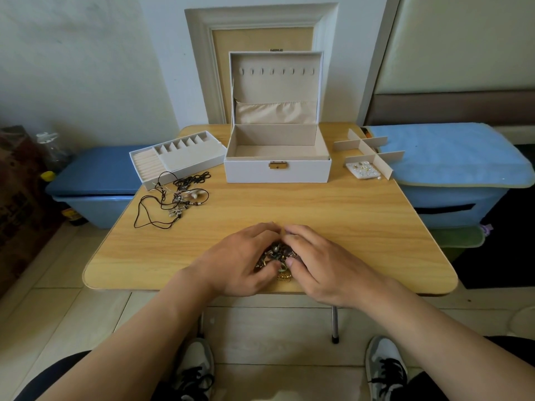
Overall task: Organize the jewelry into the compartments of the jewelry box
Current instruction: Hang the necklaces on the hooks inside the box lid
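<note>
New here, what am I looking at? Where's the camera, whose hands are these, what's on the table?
There's no robot here. One camera worn on a person's head looks down at their own bare hands. The left hand and right hand cup a small pile of jewelry near the front edge of the table. Behind it stands the open jewelry box. A compartment tray and corded necklaces lie to its left. A divider grid and an earring card lie to its right.
</note>
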Demonstrator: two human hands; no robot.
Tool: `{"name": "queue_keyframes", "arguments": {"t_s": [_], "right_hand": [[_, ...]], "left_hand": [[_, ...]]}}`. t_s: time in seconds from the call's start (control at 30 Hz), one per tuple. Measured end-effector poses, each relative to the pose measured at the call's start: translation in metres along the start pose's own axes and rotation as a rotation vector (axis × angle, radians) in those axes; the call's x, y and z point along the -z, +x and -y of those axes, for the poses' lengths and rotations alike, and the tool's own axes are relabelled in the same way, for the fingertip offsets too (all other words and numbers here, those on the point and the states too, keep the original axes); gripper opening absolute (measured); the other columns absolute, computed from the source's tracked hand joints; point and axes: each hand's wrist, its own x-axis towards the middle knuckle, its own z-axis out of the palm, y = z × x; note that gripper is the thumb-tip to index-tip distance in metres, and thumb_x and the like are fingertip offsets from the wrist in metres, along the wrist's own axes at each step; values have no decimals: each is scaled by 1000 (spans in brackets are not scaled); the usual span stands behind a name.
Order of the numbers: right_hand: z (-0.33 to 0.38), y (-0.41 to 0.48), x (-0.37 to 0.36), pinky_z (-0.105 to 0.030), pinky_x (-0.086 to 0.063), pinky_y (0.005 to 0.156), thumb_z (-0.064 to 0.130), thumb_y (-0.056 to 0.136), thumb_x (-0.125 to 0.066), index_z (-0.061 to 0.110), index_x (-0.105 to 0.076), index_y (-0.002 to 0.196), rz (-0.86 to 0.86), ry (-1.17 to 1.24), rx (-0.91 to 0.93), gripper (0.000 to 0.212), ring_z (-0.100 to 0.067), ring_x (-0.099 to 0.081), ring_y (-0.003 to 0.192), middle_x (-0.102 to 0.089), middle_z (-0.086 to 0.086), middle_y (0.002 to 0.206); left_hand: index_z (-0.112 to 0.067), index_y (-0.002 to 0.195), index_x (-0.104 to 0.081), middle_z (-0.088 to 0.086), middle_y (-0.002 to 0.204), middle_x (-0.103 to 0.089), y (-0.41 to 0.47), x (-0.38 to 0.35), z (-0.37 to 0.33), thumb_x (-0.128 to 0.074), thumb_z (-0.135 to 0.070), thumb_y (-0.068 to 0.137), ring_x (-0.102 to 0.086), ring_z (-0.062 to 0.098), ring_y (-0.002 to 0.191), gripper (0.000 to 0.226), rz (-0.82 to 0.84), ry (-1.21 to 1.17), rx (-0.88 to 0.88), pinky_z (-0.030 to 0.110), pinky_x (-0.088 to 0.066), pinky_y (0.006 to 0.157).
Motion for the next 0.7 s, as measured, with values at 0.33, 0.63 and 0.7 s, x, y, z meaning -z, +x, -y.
{"name": "queue_keyframes", "arguments": {"t_s": [0.33, 0.63, 0.7], "right_hand": [[1, 8, 12, -33, -44, 103, 36, 96, -44, 17, -43, 144, 11, 57, -93, 51, -7, -47, 122, -38, 11, 144], [-37, 57, 43, -31, -33, 112, 12, 97, -44, 10, -36, 148, -334, 193, -492, 52, -19, -40, 137, -42, -7, 149], [-52, 69, 50, -31, -35, 108, 15, 96, -45, 14, -32, 149, -393, 303, -601, 55, -19, -40, 137, -41, -4, 149]], "left_hand": [[-5, 126, -58, 9, 132, -57, 9, 6, 3, -52, -41, 86, -56, 20, 121, 54, -94, -66, 36, 32, -44, 104], [-16, 130, -52, 0, 135, -47, 43, 33, 40, -46, -36, 98, -49, 15, 120, 38, -549, -198, 480, 38, -46, 101], [-19, 141, -44, 2, 144, -43, 52, 41, 52, -46, -32, 100, -45, 17, 130, 43, -629, -258, 573, 44, -41, 109]]}}
